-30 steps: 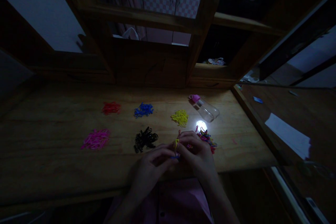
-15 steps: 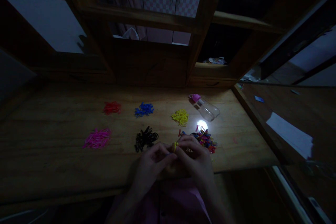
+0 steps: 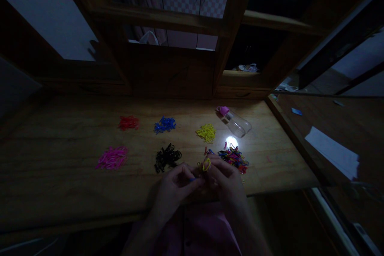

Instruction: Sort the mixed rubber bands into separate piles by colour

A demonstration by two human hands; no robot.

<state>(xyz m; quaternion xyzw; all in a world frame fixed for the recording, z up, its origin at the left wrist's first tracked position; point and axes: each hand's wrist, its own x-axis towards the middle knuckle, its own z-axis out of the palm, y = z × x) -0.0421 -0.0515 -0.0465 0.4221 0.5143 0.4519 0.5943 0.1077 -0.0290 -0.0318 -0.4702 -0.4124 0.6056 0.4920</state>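
Observation:
In the head view my right hand (image 3: 225, 176) pinches yellow rubber bands (image 3: 206, 165), one standing up as an open loop. Close beside it, my left hand (image 3: 177, 184) is closed, thumb against fingers, with a bit of blue rubber band (image 3: 192, 179) showing between them. A mixed-colour heap of rubber bands (image 3: 235, 159) lies just beyond my right hand, partly hidden by it. Sorted piles sit farther off: black bands (image 3: 167, 157), yellow bands (image 3: 206, 133), blue bands (image 3: 165, 124), red bands (image 3: 128, 123) and pink bands (image 3: 112, 158).
A clear bottle with a pink cap (image 3: 235, 123) lies on its side on the wooden desk (image 3: 69, 140). A bright light spot (image 3: 231, 142) falls by the mixed heap. Wooden shelving (image 3: 171, 74) rises behind. White papers (image 3: 333, 154) lie on a surface at the right.
The yellow bands between my fingers have moved slightly right with my right hand and now show as an open loop. Blue now shows more clearly at my left fingertips.

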